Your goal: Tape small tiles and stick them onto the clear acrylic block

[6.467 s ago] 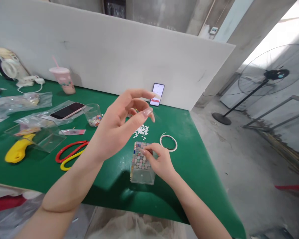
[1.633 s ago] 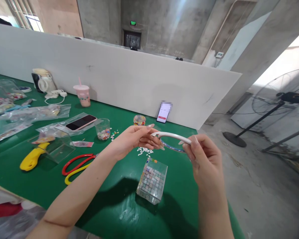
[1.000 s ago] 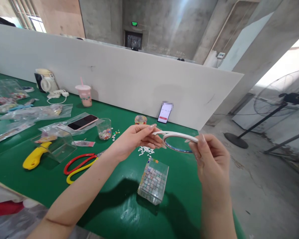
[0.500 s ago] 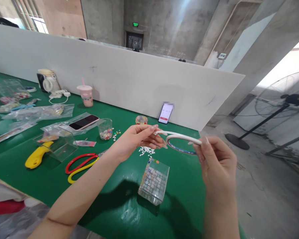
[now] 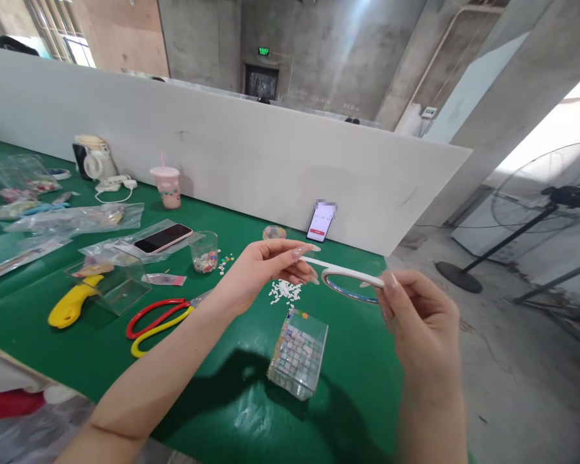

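Between thumb and index finger, my left hand (image 5: 261,270) pinches the free end of a white tape strip (image 5: 338,267). My right hand (image 5: 418,316) is closed on the narrow tape roll (image 5: 350,296), which hangs as a thin ring with a bluish inner face. The strip runs fairly straight between the two hands, above the table. Below them stands a clear box (image 5: 299,357) with rows of small pale, shiny square tiles on it and a few coloured bits at its top edge. A pile of small white pieces (image 5: 286,293) lies behind the box.
Red-and-yellow scissors (image 5: 157,322), a yellow-handled tool (image 5: 72,303), a clear stand (image 5: 120,283) and a cup of bits (image 5: 205,254) are on the left. Another tape roll (image 5: 274,232) and a propped phone (image 5: 320,222) stand near the white partition (image 5: 232,154).
The strip between my hands has gone from slightly bowed to straighter. My right hand and the roll have shifted slightly down; the left hand stays nearly in place.
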`<state>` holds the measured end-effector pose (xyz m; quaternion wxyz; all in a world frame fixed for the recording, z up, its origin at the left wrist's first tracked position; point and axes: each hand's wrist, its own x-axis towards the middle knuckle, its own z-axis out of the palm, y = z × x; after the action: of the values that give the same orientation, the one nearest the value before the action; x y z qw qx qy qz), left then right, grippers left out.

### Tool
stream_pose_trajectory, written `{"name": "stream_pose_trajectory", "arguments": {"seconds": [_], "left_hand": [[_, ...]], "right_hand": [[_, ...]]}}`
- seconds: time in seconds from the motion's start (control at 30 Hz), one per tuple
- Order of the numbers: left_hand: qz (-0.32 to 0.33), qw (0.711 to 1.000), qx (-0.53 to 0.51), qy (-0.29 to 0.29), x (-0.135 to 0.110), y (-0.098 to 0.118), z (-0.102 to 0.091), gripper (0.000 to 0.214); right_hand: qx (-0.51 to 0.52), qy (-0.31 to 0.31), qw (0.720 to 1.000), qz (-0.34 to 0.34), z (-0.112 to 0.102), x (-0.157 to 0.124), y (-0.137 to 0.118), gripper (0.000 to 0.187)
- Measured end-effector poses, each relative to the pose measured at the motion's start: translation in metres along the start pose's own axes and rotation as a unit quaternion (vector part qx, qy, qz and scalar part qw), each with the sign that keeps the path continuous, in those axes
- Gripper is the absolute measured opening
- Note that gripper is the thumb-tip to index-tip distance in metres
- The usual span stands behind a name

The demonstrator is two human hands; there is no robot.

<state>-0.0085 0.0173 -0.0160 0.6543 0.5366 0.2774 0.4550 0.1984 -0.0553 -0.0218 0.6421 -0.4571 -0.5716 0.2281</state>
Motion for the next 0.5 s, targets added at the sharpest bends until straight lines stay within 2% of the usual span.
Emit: {"name": "stream_pose_trajectory", "arguments": {"seconds": [0.2, 0.3, 0.5], "left_hand": [[0.039, 0.999, 0.011, 0.008, 0.000, -0.001, -0.002, 0.021], [0.058, 0.998, 0.020, 0.010, -0.002, 0.000, -0.003, 0.016], [0.067, 0.997, 0.017, -0.027, -0.008, 0.007, -0.002, 0.014]], "right_hand": [[-0.052, -0.008, 0.998, -0.031, -0.002, -0.004, -0.010, 0.021], [-0.080, -0.023, 0.995, -0.050, -0.006, -0.005, -0.013, 0.018], [-0.122, -0.063, 0.986, -0.095, -0.014, -0.006, -0.018, 0.015]]}}
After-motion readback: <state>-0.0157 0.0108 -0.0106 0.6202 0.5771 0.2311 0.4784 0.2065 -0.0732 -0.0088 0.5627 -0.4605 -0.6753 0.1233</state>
